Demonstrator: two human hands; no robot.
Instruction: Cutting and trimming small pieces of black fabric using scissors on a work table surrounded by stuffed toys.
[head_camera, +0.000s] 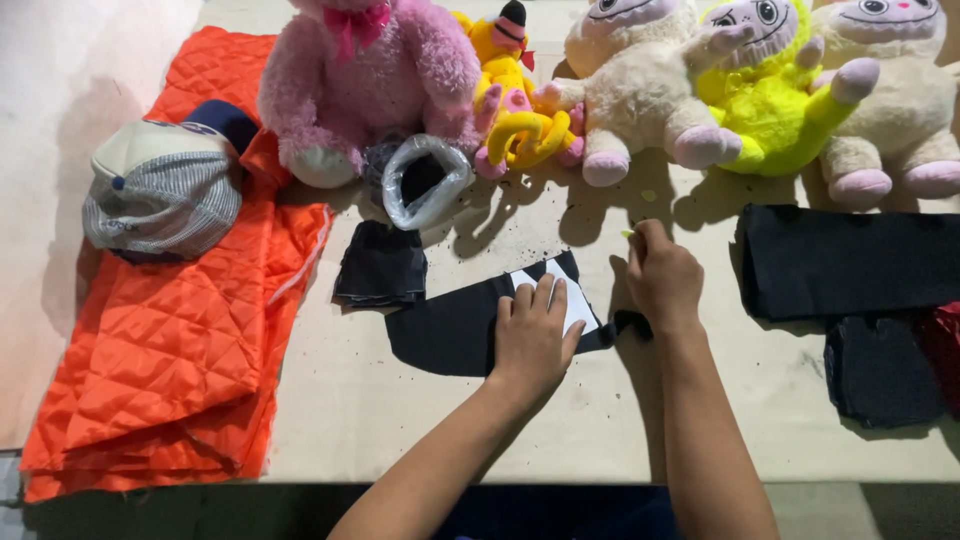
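My left hand (533, 334) lies flat, fingers apart, on a white paper pattern (577, 305) that rests on a piece of black fabric (445, 330) on the table. Just right of it, my right hand (662, 276) is closed around a small yellow marking piece (628, 233), its tip near the pattern's right edge. A narrow end of the black fabric sticks out under my right wrist.
Several plush toys, pink (370, 80), yellow (510, 110), cream (640, 90) and yellow-green (775, 100), line the table's far edge. Orange quilted cloth (170, 340) with a striped cap (165, 195) lies left. Dark fabric pieces (850, 260) sit right, a folded one (380, 265) and a plastic bag (425, 180) centre.
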